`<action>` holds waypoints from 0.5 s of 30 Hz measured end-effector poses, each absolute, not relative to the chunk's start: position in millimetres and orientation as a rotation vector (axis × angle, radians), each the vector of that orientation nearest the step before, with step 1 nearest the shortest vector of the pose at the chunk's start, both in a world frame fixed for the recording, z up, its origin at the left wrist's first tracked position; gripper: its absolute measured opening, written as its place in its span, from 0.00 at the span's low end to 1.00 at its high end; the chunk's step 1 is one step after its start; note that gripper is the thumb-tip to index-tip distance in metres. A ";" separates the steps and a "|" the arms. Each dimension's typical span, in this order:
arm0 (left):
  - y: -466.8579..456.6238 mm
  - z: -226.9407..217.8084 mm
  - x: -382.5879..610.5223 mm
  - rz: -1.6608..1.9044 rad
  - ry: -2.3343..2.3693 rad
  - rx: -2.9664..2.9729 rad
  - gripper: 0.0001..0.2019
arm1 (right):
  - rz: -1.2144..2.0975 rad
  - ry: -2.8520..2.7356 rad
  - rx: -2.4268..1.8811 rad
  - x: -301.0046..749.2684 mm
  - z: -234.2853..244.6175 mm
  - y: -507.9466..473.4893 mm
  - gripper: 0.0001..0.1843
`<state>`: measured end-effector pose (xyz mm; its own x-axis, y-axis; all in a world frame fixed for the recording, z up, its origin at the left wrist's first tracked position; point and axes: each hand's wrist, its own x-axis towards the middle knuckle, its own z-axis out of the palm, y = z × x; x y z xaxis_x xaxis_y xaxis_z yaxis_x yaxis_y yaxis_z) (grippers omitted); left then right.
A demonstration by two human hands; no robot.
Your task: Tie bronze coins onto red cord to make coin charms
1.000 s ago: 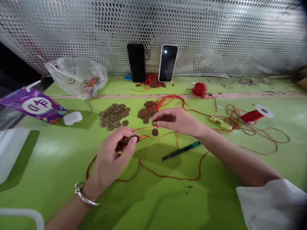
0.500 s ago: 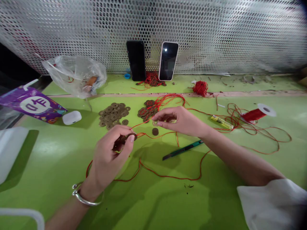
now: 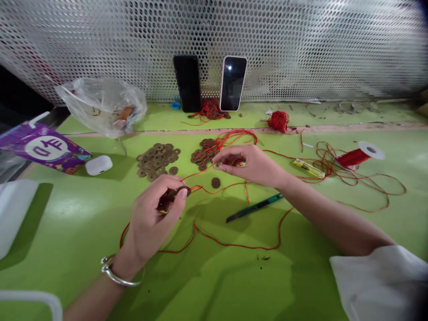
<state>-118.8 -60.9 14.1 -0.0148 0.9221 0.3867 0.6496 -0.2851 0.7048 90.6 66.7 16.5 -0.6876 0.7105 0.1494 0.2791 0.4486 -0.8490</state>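
My left hand (image 3: 155, 214) is closed around several brown coins (image 3: 177, 192), the front one under the thumb. Red cord (image 3: 197, 173) runs from these coins up to my right hand (image 3: 244, 165), whose thumb and forefinger pinch it. A single coin (image 3: 216, 183) lies on the table just below the right fingers. Behind the left hand is a heap of holed coins (image 3: 157, 159). Coins tied with red cord (image 3: 203, 154) lie beyond the right fingertips. A green utility knife (image 3: 254, 208) rests below the right wrist, its blade end toward the left.
A red cord spool (image 3: 356, 157) and a yellow lighter (image 3: 309, 168) lie at the right among loose loops. Two phones (image 3: 187, 84) lean against the perforated panel. A plastic bag (image 3: 103, 107), purple carton (image 3: 47, 147) and white case (image 3: 99, 165) are at the left.
Both hands hold nearly the same pose, with the cord still stretched between them. The view has shifted slightly.
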 end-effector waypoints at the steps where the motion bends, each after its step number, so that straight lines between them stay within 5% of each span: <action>1: -60.9 14.0 -119.0 1.197 1.642 1.949 0.04 | 1.161 -2.209 -0.830 90.5 16.1 66.6 0.12; 15: -62.6 15.1 -119.0 1.136 1.624 1.960 0.04 | 1.170 -2.207 -0.802 89.9 22.9 61.8 0.11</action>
<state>-119.0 -62.6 15.1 0.0202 0.9354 0.3531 0.6525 -0.2799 0.7042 89.9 61.8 22.9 -0.6941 0.7014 0.1621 0.2592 0.4536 -0.8527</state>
